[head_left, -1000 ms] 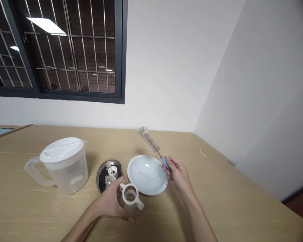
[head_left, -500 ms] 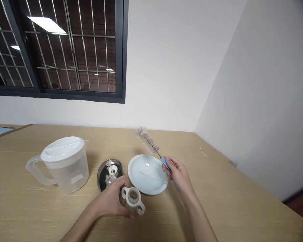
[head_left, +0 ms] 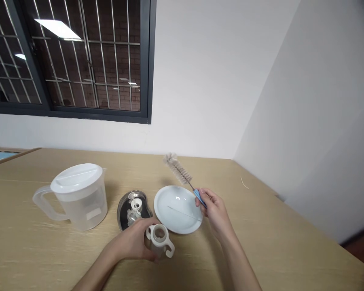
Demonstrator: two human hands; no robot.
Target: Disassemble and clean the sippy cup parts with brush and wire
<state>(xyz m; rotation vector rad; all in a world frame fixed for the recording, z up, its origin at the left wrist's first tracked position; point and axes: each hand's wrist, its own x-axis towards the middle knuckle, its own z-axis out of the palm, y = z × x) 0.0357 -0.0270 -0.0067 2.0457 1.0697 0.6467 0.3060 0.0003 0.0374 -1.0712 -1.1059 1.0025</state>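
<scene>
My left hand (head_left: pixel 136 241) is wrapped round a baby bottle (head_left: pixel 159 239), a clear body with a white two-handled collar. The bottle has no cap, and its round mouth faces up toward me. In my right hand (head_left: pixel 214 208) is a bottle brush (head_left: pixel 178 169), gripped by its blue handle; the white bristles point up and to the left, over the far side of the white bowl (head_left: pixel 166 220). A thin wire-like brush or rod (head_left: pixel 183 213) lies across that bowl. Just beyond my left hand, a metal kidney dish (head_left: pixel 120 208) holds a white ring (head_left: pixel 136 205) and clear small parts.
A lidded translucent pitcher (head_left: pixel 85 202) stands on the left of the wooden table (head_left: pixel 261 226). A thin pale strip (head_left: pixel 244 183) lies at the right. Behind the table are a white wall (head_left: pixel 197 81) and a barred window (head_left: pixel 91 60).
The view has shifted slightly. My left hand and the bottle have moved very little, with the thumb and fingers still round it. The brush stays in nearly the same place.
</scene>
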